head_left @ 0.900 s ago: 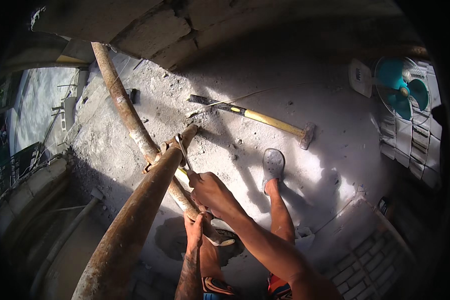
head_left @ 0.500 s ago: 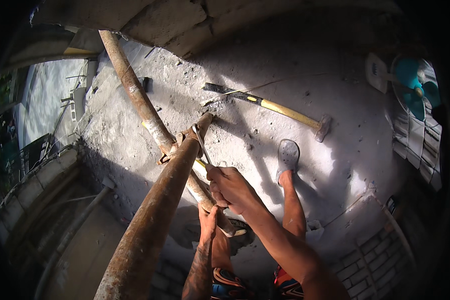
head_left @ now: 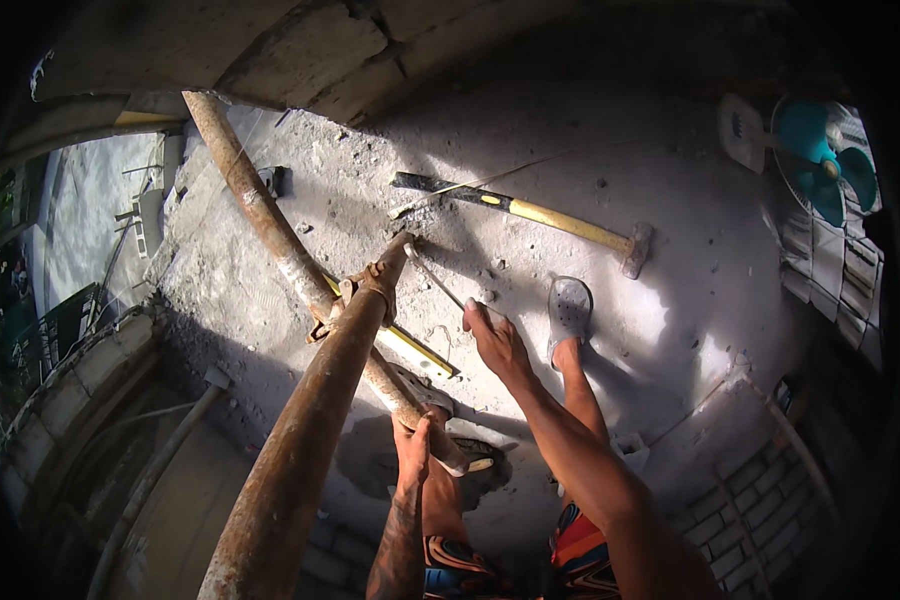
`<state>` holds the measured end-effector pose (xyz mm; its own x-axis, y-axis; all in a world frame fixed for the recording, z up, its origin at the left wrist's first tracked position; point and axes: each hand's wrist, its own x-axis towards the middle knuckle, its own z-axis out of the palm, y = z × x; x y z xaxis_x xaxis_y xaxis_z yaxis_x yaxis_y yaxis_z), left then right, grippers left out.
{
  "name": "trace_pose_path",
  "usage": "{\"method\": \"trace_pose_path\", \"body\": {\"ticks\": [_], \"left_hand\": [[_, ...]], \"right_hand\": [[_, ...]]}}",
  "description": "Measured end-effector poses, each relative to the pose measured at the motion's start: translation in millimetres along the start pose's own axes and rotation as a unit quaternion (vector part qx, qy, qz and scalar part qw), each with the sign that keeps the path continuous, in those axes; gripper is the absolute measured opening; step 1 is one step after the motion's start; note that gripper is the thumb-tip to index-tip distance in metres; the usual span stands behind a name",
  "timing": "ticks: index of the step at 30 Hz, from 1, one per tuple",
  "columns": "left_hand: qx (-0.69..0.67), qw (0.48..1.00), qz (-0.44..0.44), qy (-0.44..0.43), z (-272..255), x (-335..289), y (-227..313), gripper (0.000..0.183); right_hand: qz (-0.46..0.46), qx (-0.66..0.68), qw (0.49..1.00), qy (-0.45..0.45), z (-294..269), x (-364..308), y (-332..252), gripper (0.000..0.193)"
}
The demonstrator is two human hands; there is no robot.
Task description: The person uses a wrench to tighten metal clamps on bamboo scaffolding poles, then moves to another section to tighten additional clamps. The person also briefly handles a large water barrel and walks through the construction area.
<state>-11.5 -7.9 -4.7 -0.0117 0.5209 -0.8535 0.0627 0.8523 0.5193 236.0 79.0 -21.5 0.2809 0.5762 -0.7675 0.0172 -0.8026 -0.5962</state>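
Observation:
A thick rusty pipe (head_left: 300, 450) slants up from the lower left, crossing a second rusty pipe (head_left: 260, 205). At the crossing sits a rusty scaffold clamp (head_left: 372, 284). My left hand (head_left: 411, 446) is wrapped round the crossing pipe near its lower end. My right hand (head_left: 497, 345) is closed on a slim silver wrench (head_left: 438, 280). The wrench's head is beside the thick pipe's far end, apart from the clamp; whether it touches the pipe I cannot tell.
A sledgehammer (head_left: 570, 226) with a yellow and black handle lies on the dusty ground. A yellow-edged bar (head_left: 420, 352) lies beneath the pipes. At far right is a teal-bladed fan (head_left: 828, 168). Another long-handled tool (head_left: 160, 470) lies at left. Concrete blocks (head_left: 300, 50) edge the top.
My right hand has drawn the wrench off the clamp, swinging its head to the right and farther away. My left hand keeps its grip on the pipe. The view has shifted slightly.

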Motion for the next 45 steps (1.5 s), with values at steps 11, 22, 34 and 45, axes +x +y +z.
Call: {"method": "trace_pose_path", "body": {"ticks": [11, 22, 34, 45], "left_hand": [[-0.040, 0.999, -0.018, 0.000, 6.9, -4.1, 12.0, 0.040], [-0.011, 1.000, -0.020, -0.015, -0.9, -1.8, 5.7, 0.054], [-0.011, 1.000, -0.006, -0.005, 0.2, -1.2, 1.5, 0.048], [0.009, 1.000, 0.016, 0.007, 12.5, -3.2, 15.9, 0.038]], "right_hand": [[-0.243, 0.043, 0.969, -0.007, 58.5, 84.3, 43.9, 0.056], [-0.585, -0.115, 0.790, 0.139, 83.6, 149.4, 55.5, 0.016], [-0.117, -0.045, 0.987, -0.098, 74.7, 103.6, 42.4, 0.053], [0.058, 0.066, 0.989, -0.123, 15.0, -55.9, -94.7, 0.057]]}}
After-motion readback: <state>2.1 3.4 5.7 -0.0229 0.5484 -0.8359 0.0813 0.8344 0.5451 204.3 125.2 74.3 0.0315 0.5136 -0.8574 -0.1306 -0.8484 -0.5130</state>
